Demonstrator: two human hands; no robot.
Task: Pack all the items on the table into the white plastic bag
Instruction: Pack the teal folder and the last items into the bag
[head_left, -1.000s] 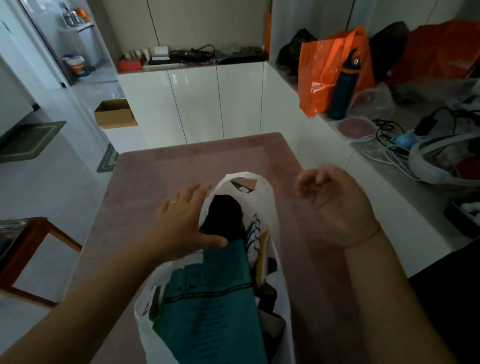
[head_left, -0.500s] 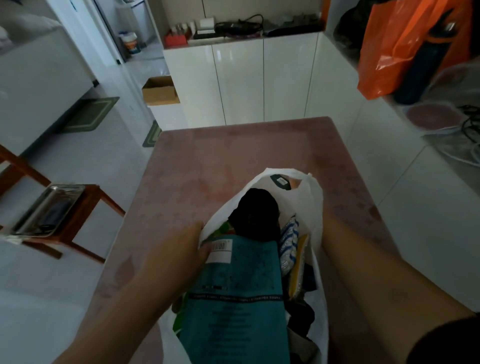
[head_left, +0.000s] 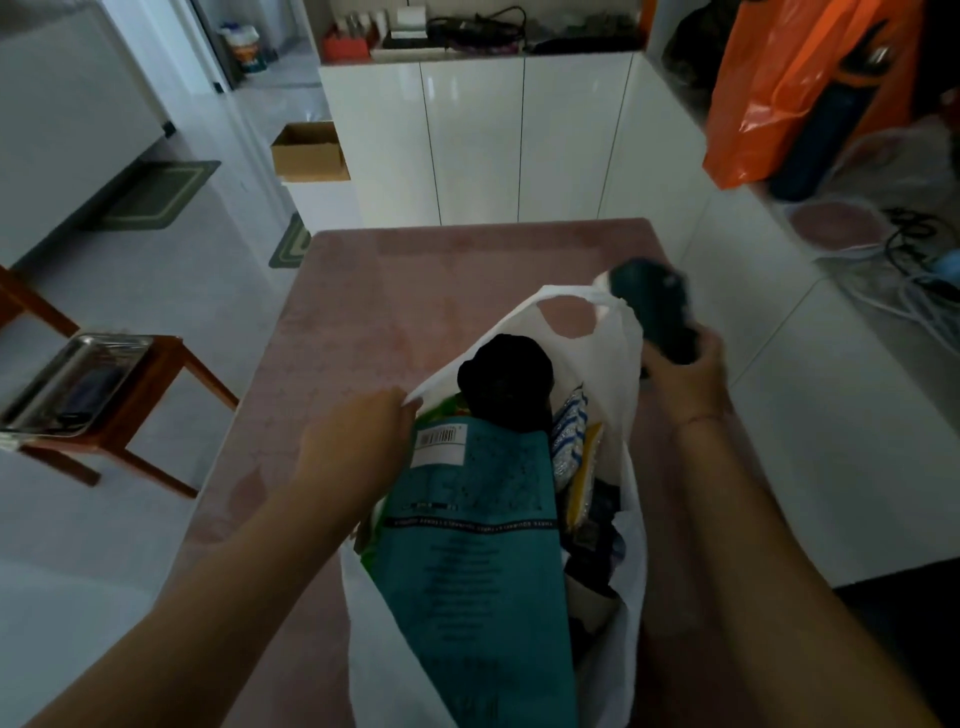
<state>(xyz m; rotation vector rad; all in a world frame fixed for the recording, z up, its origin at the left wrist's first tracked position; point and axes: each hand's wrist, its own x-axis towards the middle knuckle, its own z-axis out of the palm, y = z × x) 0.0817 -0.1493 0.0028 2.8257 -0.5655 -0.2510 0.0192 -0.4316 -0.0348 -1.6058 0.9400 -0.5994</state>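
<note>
While left hand (head_left: 358, 447) pinches white plastic bag (head_left: 618, 353) rim, right hand (head_left: 680, 374) grips dark teal object (head_left: 654, 306) beside it.

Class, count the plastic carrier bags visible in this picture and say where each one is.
2. The white bag is on the pink table, held by both hands; the orange bag stands on the counter, far right. Others may be hidden.

There is one white plastic bag (head_left: 618, 358) on one pink table (head_left: 415, 291). There are two hands: one left hand (head_left: 358, 447) and one right hand (head_left: 685, 379). In the bag I count one teal packet (head_left: 478, 561) and one black thing (head_left: 506, 382). One orange bag (head_left: 769, 98) and one cardboard box (head_left: 309, 153) sit farther off.
</note>
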